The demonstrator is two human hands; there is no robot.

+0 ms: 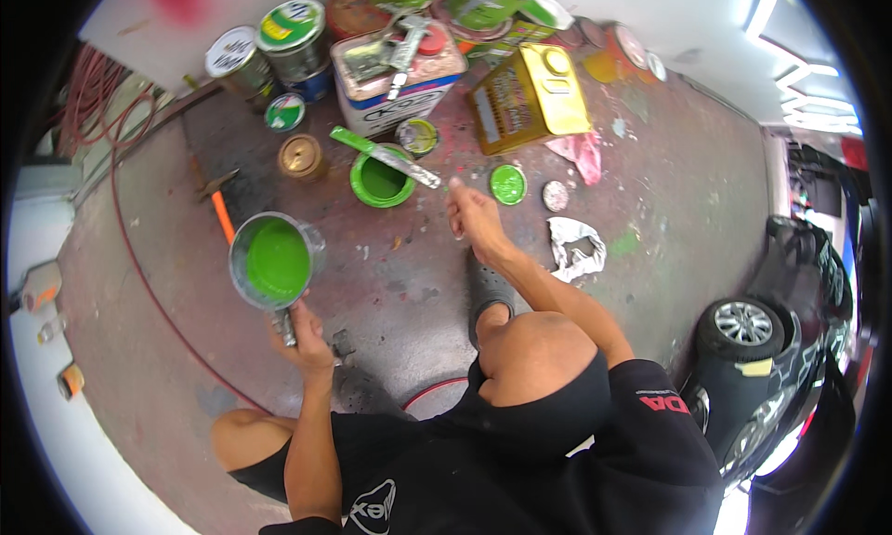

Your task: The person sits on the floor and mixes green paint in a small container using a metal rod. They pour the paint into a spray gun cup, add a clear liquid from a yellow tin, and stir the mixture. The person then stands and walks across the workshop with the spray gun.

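My left hand (309, 338) is closed on a clear plastic cup (314, 249) of green paint. A silvery metal part (289, 328) shows by its fingers, its kind unclear. My right hand (476, 217) hangs with fingers loosely curled and nothing visible in them. Close to its thumb ends a flat stirring stick (383, 156), smeared green and resting across the rim of an open can of green paint (382, 200). To the right of the can, a green-coated lid (508, 184) lies on the floor.
Behind stand paint cans (295, 35), a white square tin (395, 107) with a spray gun (407, 56) on top, and a yellow tin (530, 98). A hammer (221, 210) lies left, a crumpled cloth (576, 249) right. A red hose (149, 289) crosses the floor. A car wheel (741, 326) is far right.
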